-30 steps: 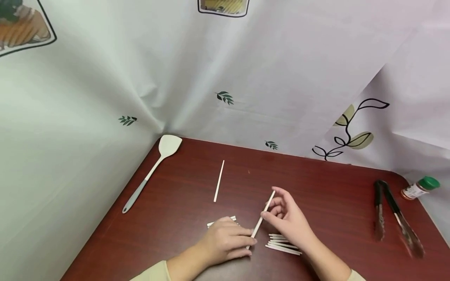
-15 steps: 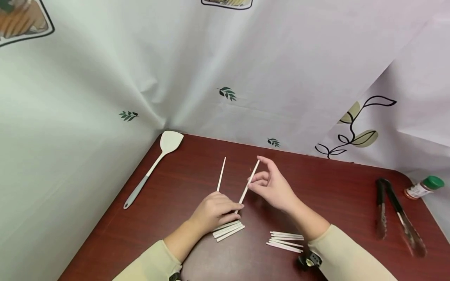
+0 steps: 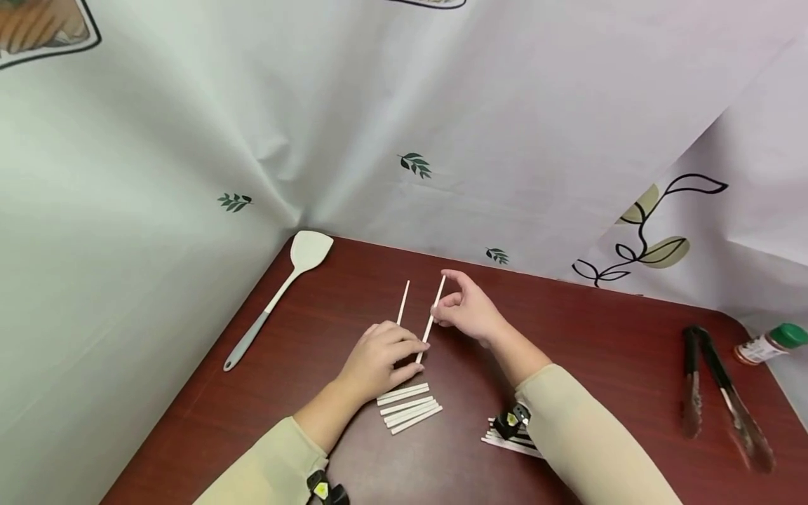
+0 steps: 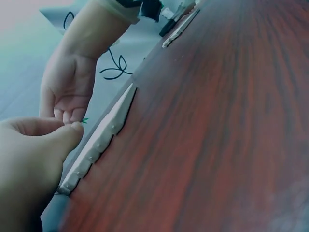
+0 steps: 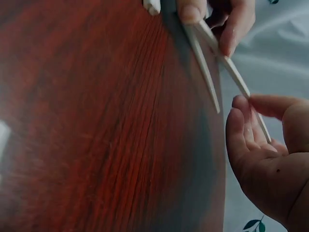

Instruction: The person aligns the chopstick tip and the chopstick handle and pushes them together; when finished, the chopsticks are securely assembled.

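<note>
Since a second ago, one slim, straight, white stick (image 3: 428, 330), its material hard to tell, has travelled toward eleven o'clock across the reddish-brown wood-grain table (image 3: 568, 337), and the left hand (image 3: 381, 358) and right hand (image 3: 467, 308) have gone with it. It now slants over the far half of the tabletop, far end toward one o'clock; whether it touches the surface I cannot tell. At its seven o'clock end the left hand pinches it between thumb and fingers; the right hand holds the upper part between thumb and fingers, the index fingertip at the far tip. Just beside it, at ten o'clock, lies a second slim white stick (image 3: 403, 301), nearly parallel, its near end hidden behind the left hand. Between six and seven o'clock lies a row of short-looking white sticks (image 3: 407, 406), and at five o'clock a bunch of thin white sticks (image 3: 505, 445), partly covered by the right wrist's black device (image 3: 511, 422). Farther out come a white spatula with a grey handle (image 3: 282, 292) at nine o'clock, black-handled metal tongs (image 3: 717, 368) between three and four, and a small green-capped jar (image 3: 760, 348) at three
</note>
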A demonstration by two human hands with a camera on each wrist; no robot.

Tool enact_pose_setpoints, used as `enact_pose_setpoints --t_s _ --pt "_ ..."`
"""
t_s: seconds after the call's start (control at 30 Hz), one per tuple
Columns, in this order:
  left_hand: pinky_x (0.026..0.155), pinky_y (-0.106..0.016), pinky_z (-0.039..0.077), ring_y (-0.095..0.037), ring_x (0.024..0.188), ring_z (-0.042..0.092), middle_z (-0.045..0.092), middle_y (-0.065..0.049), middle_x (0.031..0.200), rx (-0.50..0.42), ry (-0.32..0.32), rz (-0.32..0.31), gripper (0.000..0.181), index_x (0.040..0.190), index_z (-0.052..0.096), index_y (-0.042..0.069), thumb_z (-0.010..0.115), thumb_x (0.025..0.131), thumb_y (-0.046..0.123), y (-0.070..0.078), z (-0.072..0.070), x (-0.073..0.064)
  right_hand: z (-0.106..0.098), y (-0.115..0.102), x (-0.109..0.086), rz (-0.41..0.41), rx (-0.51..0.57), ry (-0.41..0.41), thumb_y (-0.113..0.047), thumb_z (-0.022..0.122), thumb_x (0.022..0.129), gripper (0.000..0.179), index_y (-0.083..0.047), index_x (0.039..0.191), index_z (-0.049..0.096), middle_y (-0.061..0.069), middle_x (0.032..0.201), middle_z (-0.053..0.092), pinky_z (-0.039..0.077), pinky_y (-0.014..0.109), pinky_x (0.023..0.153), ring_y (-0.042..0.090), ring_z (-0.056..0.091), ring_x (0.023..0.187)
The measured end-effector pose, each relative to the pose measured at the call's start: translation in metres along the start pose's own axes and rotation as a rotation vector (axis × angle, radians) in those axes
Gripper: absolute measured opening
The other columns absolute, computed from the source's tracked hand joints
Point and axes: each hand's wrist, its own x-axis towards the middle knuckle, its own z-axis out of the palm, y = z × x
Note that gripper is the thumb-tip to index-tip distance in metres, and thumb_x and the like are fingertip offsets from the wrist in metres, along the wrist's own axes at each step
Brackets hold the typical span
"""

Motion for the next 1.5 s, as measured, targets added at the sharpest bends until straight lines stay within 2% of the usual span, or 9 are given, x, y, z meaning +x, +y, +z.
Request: enact_pose_setpoints --t_s 0.17,0.33,0.6,0.83,0.9,0.97,1.1,1.17,1.5 --pt "0.091 -0.044 0.05 -0.02 0.11 0.064 0.074 0.005 0.115 0.03 -0.038 -0.057 0.032 0.109 0.084 0.016 0.094 0.08 0.024 -0.001 -0.002 -0.001 0.002 0.004 0.013 -0.015 -0.185 -0.054 -0.007 0.088 0.082 0.1 -0.003 0.164 0.031 0.011 0.094 0.072 0.055 0.033 0.075 0.021 0.068 0.077" --pt "0.093 -0.045 0.048 -0.02 0.116 0.063 0.075 0.006 0.119 0.052 -0.104 -0.086 0.03 0.11 0.085 0.017 0.092 0.083 0.027 0.001 -0.003 -0.002 0.006 0.006 0.02 0.021 -0.404 -0.051 -0.019 0.097 0.075 0.106 -0.001 0.159 0.037 0.008 0.093 0.064 0.049 0.033 0.074 0.019 0.059 0.077" --pt "0.094 -0.046 0.047 -0.021 0.116 0.062 0.076 0.007 0.118 0.097 -0.121 -0.105 0.029 0.11 0.085 0.018 0.091 0.084 0.031 0.002 -0.004 -0.002 0.013 -0.004 0.029 0.076 -0.565 -0.101 -0.025 0.099 0.074 0.107 0.005 0.157 0.038 0.007 0.088 0.06 0.047 0.031 0.07 0.019 0.055 0.075" --pt "0.096 -0.047 0.048 -0.02 0.117 0.062 0.075 0.007 0.119 0.097 -0.133 -0.155 0.029 0.111 0.084 0.019 0.089 0.086 0.033 0.003 -0.004 0.0 0.016 -0.01 0.029 0.083 -0.664 -0.12 -0.031 0.097 0.077 0.107 -0.001 0.162 0.04 0.008 0.088 0.061 0.049 0.034 0.076 0.02 0.057 0.078" --pt "0.096 -0.046 0.048 -0.02 0.116 0.062 0.075 0.007 0.118 0.086 -0.126 -0.165 0.027 0.109 0.085 0.019 0.089 0.085 0.032 0.004 -0.005 0.0 0.016 -0.011 0.029 0.091 -0.678 -0.124 -0.033 0.097 0.078 0.107 -0.004 0.163 0.04 0.011 0.097 0.066 0.052 0.038 0.083 0.024 0.061 0.087" --pt "0.095 -0.046 0.048 -0.02 0.116 0.062 0.076 0.007 0.117 0.073 -0.124 -0.171 0.026 0.108 0.085 0.018 0.089 0.085 0.03 0.005 -0.006 0.001 0.017 -0.011 0.029 0.108 -0.692 -0.124 -0.036 0.096 0.079 0.106 -0.009 0.165 0.039 0.016 0.121 0.069 0.052 0.042 0.097 0.028 0.065 0.109" --pt "0.096 -0.047 0.048 -0.02 0.116 0.063 0.076 0.006 0.118 0.056 -0.122 -0.18 0.024 0.108 0.085 0.017 0.088 0.087 0.027 0.003 -0.008 0.0 0.019 -0.01 0.031 0.131 -0.714 -0.117 -0.04 0.094 0.081 0.105 -0.014 0.166 0.039 0.017 0.16 0.049 0.042 0.05 0.117 0.034 0.048 0.146" --pt "0.097 -0.047 0.049 -0.02 0.116 0.063 0.076 0.006 0.118 0.055 -0.125 -0.184 0.024 0.109 0.085 0.017 0.088 0.087 0.026 0.002 -0.008 -0.001 0.02 -0.01 0.032 0.139 -0.718 -0.118 -0.041 0.094 0.082 0.104 -0.016 0.167 0.038 0.016 0.163 0.046 0.04 0.051 0.118 0.035 0.043 0.15" --pt "0.096 -0.045 0.05 -0.019 0.114 0.064 0.076 0.007 0.117 0.078 -0.111 -0.179 0.024 0.109 0.084 0.017 0.086 0.086 0.022 -0.001 -0.007 -0.003 0.023 -0.009 0.034 0.149 -0.762 -0.113 -0.047 0.092 0.083 0.105 -0.018 0.167 0.038 0.014 0.164 0.046 0.039 0.05 0.119 0.035 0.043 0.15"
